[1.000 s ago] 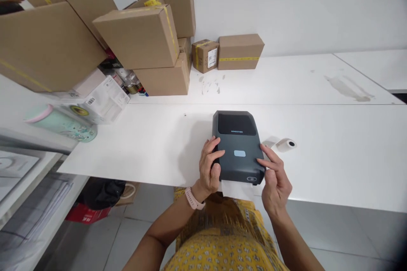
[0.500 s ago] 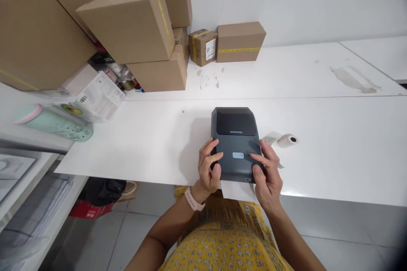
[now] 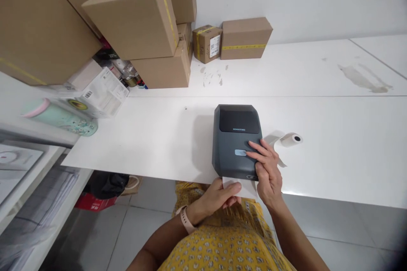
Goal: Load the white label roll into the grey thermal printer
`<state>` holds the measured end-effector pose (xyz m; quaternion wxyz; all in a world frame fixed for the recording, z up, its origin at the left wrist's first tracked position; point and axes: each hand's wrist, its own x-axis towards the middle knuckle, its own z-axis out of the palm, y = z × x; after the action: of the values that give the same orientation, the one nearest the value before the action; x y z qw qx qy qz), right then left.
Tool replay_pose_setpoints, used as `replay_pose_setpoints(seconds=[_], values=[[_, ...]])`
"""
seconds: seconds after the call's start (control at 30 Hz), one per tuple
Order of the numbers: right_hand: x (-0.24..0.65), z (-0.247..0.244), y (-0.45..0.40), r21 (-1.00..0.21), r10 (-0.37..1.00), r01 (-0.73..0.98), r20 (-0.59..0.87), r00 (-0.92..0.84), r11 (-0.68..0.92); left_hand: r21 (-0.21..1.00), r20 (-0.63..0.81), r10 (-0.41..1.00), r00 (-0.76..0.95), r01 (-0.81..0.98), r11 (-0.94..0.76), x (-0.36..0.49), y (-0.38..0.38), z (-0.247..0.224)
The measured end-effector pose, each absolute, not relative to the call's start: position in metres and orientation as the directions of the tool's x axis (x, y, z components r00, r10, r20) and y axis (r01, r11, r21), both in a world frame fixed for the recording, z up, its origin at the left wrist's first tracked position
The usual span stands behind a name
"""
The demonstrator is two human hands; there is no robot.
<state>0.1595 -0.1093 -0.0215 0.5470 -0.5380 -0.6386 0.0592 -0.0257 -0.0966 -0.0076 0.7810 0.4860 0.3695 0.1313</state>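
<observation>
A dark grey label printer [image 3: 233, 156] stands near the front edge of the white table, its black window facing up. White paper [image 3: 248, 187] comes out of its front and hangs over the edge. My left hand [image 3: 221, 194] pinches that paper, thumb on top and fingers beneath. My right hand [image 3: 269, 169] rests on the printer's right front corner, fingers apart, with a fingertip by the light blue button [image 3: 240, 152]. Right of the printer lies a small white paper roll [image 3: 290, 140] with a loose strip.
Cardboard boxes [image 3: 133, 25] are stacked at the back left; two smaller ones [image 3: 207, 44] [image 3: 244, 38] stand against the wall. A green bottle [image 3: 68, 119] and a white box [image 3: 103, 93] lie at the left. A shelf with papers [image 3: 19, 161] is at lower left.
My left hand has left the printer's left side and moved down to the paper, taking hold of it. My right hand stays at the right side. The view has shifted slightly.
</observation>
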Motion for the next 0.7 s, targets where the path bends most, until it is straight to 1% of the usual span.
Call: replay_pose_setpoints(seconds=[0.17,0.3,0.6,0.7], values=[[0.160,-0.020,-0.108,-0.648,0.745,0.628,0.648,0.159,0.430,0.805,-0.516,0.579,0.632,0.127,0.580,-0.019,-0.101,-0.006],[0.160,-0.021,-0.107,-0.657,0.738,0.623,0.650,0.181,0.425,0.792,-0.531,0.555,0.640,0.141,0.595,-0.027,-0.109,-0.012],[0.159,-0.023,-0.107,-0.660,0.739,0.622,0.647,0.186,0.422,0.838,-0.459,0.569,0.682,0.121,0.531,-0.025,-0.109,-0.026],[0.160,-0.022,-0.107,-0.656,0.738,0.625,0.650,0.182,0.423,0.847,-0.458,0.566,0.685,0.142,0.513,-0.026,-0.109,-0.027]])
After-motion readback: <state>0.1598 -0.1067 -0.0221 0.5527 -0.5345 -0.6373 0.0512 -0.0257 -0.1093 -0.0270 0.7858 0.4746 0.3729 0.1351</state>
